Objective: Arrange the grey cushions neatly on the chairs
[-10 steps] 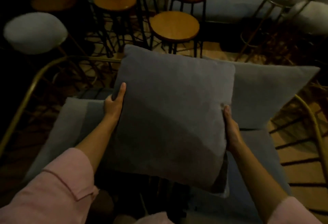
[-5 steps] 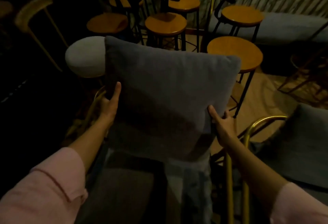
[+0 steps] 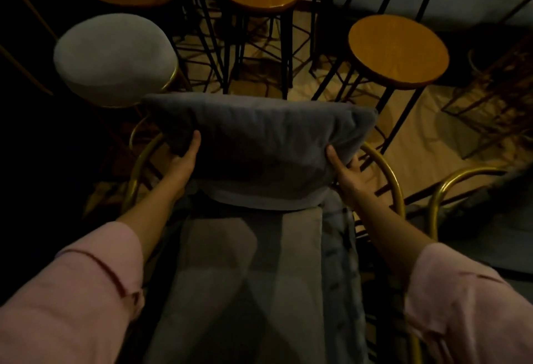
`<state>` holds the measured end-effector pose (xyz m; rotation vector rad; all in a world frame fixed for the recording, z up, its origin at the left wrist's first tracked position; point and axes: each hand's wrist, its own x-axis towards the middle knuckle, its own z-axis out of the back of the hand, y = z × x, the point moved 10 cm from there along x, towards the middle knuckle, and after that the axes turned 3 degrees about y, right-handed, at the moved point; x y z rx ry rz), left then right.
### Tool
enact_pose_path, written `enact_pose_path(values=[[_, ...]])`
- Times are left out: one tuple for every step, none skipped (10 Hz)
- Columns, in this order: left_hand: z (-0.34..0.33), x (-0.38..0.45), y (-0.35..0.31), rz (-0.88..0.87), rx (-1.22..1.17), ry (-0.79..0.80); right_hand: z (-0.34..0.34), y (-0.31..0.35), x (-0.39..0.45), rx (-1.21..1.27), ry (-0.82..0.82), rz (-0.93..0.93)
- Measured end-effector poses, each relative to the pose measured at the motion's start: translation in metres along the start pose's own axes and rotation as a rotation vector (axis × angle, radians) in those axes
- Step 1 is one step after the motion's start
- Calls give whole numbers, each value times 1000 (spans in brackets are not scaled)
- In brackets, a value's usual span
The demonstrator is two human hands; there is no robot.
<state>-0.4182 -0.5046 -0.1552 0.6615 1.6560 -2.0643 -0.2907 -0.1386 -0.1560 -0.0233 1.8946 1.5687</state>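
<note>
Hands [image 3: 184, 161] at grey cushion [image 3: 259, 144] sides

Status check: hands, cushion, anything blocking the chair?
Left hand and right hand gripping grey cushion by its sides. Cushion upright at chair back. Nothing blocking seat pad.

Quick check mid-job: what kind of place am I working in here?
Probably a café or bar seating area, dimly lit. Several round wooden-topped bar stools on black metal legs are crowded together, a padded stool stands beside them, and both hands hold a grey cushion over a brass-framed chair.
</note>
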Motion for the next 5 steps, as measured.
enact_pose_path(values=[[-2,9,-4,-1,86,-28,-1,8,5,-26,-97,42],[1,20,1,4,77,-71,1,5,-1,15,-159,25],[-6,-20,-13,-76,47,-113,0,-10,-19,56,-158,-71],[-15,-50,-2,-127,-13,-91,11,-39,-45,-40,-130,-187],[-38,-76,12,-110,92,35,17,-51,-67,-158,-43,-215]])
